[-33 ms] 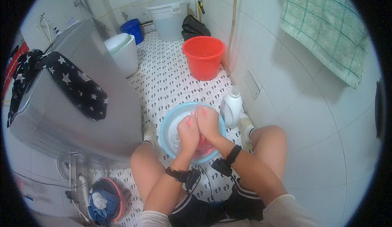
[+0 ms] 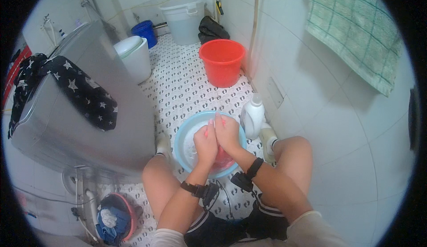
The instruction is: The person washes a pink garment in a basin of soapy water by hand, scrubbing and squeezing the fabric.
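Note:
Both of my fists press together over a light blue basin (image 2: 180, 147) that holds whitish, sudsy water. My left hand (image 2: 205, 145) is closed, with a bit of pinkish-red cloth peeking out at its fingers. Beside and against it, my right hand (image 2: 227, 133) is closed too, and a bit of the same colour shows at its thumb. More of the wet pinkish-red cloth (image 2: 223, 160) hangs below the hands into the basin. My fingers hide the gripped part. A white bottle with a handle (image 2: 254, 118) stands just right of the basin.
A red bucket (image 2: 223, 67) stands ahead on the patterned floor. Left is a grey appliance (image 2: 120, 122) with a black star-print cloth (image 2: 80, 89) over it. A pink-rimmed container (image 2: 132, 222) of clothes sits low left. A green checked towel (image 2: 356, 29) hangs right.

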`<act>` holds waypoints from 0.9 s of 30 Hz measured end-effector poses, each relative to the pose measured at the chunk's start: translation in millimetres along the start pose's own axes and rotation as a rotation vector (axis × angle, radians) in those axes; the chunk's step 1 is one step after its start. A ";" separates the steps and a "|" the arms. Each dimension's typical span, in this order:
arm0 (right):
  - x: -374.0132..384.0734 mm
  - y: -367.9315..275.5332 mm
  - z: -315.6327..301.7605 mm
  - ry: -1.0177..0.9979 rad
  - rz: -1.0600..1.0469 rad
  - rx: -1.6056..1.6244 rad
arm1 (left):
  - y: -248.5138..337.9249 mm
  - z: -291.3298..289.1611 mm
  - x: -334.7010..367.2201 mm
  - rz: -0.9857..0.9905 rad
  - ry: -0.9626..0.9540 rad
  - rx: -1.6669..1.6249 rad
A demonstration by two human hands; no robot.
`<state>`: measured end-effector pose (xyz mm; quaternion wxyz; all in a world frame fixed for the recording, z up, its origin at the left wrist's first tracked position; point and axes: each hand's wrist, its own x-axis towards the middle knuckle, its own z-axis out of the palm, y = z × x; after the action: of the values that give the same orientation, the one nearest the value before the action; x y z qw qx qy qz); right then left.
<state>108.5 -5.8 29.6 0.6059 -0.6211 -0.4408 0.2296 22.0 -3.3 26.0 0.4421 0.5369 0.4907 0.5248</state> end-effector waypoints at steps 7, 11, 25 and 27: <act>-6.0 -9.9 0.5 0.006 -0.087 -0.115 | -10.5 1.2 4.3 0.083 0.006 0.033; -13.3 -11.4 6.0 -0.012 -0.161 -0.136 | 2.6 -8.5 9.5 0.013 -0.023 0.016; -8.2 -22.4 -2.9 -0.009 -0.192 -0.104 | 9.1 -4.0 1.2 0.087 0.000 0.021; -3.7 -21.5 -8.3 -0.029 0.011 -0.046 | 9.3 -0.1 -2.3 0.086 -0.046 0.027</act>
<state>107.6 -16.1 50.5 0.5841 -0.6338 -0.4512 0.2316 22.6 -6.7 34.9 0.4230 0.5754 0.4641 0.5240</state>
